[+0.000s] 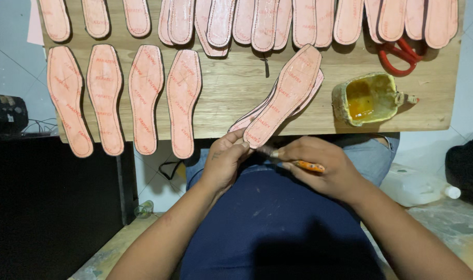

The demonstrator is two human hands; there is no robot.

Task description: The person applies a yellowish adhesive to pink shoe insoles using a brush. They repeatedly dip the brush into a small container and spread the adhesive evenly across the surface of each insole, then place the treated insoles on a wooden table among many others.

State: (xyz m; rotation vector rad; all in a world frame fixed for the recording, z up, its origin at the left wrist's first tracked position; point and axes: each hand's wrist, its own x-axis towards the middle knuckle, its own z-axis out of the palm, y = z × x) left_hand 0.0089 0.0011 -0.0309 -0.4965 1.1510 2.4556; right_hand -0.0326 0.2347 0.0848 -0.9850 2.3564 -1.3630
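Left hand (223,158): we pinch the near end of the top insole (284,96) of a small stack at the board's (231,91) front edge.
Right hand (324,168): we grip an orange-handled brush (304,165), fingers closed.
Glue pot (368,98): right of the insole, apart.

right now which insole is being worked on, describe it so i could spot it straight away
Start at the wooden board covered in rows of pink insoles. Near its front edge, left of the yellow glue pot, one insole lies slanted on a small stack. Unlike the neat upright rows, it tilts and overhangs the edge, where the left hand grips its end beside the right hand holding an orange-handled brush.
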